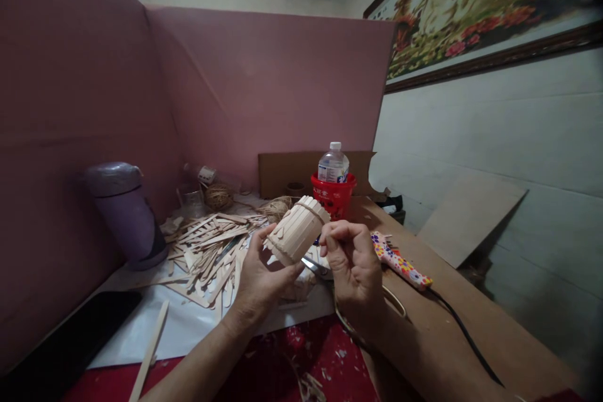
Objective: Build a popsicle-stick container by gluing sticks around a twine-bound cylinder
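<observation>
My left hand (261, 276) is closed around the lower end of a small round holder (299, 229) made of upright wooden craft sticks. The holder is tilted, and a twine band runs around it near its upper rim, with another near the base. Close to its right side, my right hand (353, 260) is closed with the thumb pressed against the fingers; whatever it may pinch is too small to make out. Scissors (316, 266) lie beneath the hands, their blades showing and one handle loop partly hidden by my right wrist.
Loose craft sticks (211, 251) are heaped on white paper at the left, near a purple bottle (127, 220). Twine balls (219, 196) sit behind. A red bucket (333, 191) holds a plastic bottle (334, 163). A flowered, corded glue gun (400, 262) lies right.
</observation>
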The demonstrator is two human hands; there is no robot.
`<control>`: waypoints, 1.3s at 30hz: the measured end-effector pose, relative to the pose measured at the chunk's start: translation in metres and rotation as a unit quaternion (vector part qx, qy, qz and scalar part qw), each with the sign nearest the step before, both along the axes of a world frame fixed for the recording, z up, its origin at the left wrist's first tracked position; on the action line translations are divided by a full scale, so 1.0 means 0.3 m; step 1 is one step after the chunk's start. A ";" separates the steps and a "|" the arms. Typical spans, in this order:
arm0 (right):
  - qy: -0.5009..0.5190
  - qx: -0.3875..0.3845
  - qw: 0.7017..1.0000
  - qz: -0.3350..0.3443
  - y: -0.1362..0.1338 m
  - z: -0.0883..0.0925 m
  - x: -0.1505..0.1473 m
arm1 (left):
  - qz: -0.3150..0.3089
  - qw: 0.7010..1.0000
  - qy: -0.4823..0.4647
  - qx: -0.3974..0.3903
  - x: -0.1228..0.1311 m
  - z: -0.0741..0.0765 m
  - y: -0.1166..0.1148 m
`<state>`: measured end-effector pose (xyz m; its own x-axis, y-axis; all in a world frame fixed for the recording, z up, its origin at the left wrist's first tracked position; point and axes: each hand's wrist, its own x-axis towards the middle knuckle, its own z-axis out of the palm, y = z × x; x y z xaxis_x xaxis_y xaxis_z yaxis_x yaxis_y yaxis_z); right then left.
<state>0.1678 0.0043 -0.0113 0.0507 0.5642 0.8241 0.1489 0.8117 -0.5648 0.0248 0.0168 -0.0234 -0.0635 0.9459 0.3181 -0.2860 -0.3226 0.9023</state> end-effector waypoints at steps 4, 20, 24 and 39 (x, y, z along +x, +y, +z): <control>-0.131 0.064 0.989 -0.025 -0.013 0.013 0.002 | -0.013 1.000 0.018 0.016 0.004 -0.004 -0.010; -0.345 0.146 0.915 -0.151 -0.017 0.023 0.003 | 0.149 0.898 0.308 0.276 -0.026 -0.053 0.004; -0.358 0.178 0.893 -0.208 -0.010 0.016 -0.007 | 0.162 0.872 0.342 0.309 -0.023 -0.042 -0.004; -0.225 0.144 0.946 -0.183 -0.018 0.008 -0.007 | 0.165 0.865 0.323 0.346 0.008 -0.025 -0.025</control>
